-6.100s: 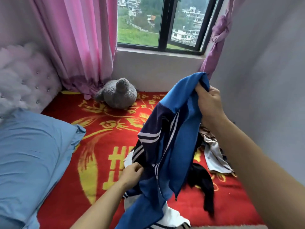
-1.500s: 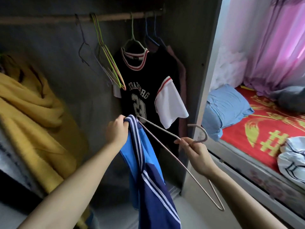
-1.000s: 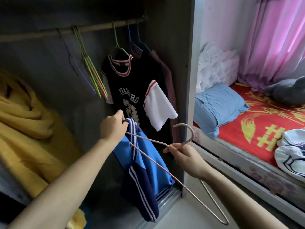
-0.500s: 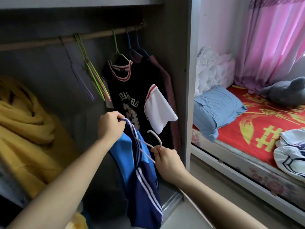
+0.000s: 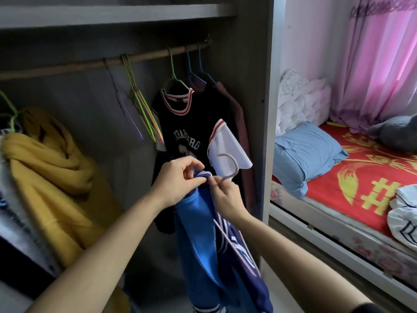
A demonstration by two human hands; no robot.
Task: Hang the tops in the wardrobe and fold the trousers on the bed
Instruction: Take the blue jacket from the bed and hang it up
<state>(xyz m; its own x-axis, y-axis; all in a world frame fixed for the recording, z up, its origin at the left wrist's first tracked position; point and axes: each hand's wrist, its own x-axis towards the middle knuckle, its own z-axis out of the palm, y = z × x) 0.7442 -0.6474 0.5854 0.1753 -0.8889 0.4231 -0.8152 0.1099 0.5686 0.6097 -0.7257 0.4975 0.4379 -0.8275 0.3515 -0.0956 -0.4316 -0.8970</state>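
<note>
A blue and navy top (image 5: 203, 242) with white stripes hangs down in front of the open wardrobe. My left hand (image 5: 178, 179) pinches its striped collar at the top. My right hand (image 5: 225, 197) pinches the neck of a pink wire hanger (image 5: 230, 163), whose hook curves up above my fingers. The hanger's body runs down inside the top, one wire showing along the navy part. Above, the wooden rail (image 5: 90, 64) carries a black number jersey (image 5: 194, 132) on a green hanger and several bare hangers (image 5: 144, 116).
A yellow garment (image 5: 49, 177) fills the wardrobe's left side. The wardrobe's side panel (image 5: 266, 109) stands just right of my hands. Beyond it is the bed with a red cover (image 5: 361, 177), a blue pillow (image 5: 306, 154), a white striped garment (image 5: 404, 213) and a grey plush toy (image 5: 397, 132).
The hanger has gone further into the blue top; only its hook and neck stick out at the collar now. Both hands have come together at the collar and risen a little.
</note>
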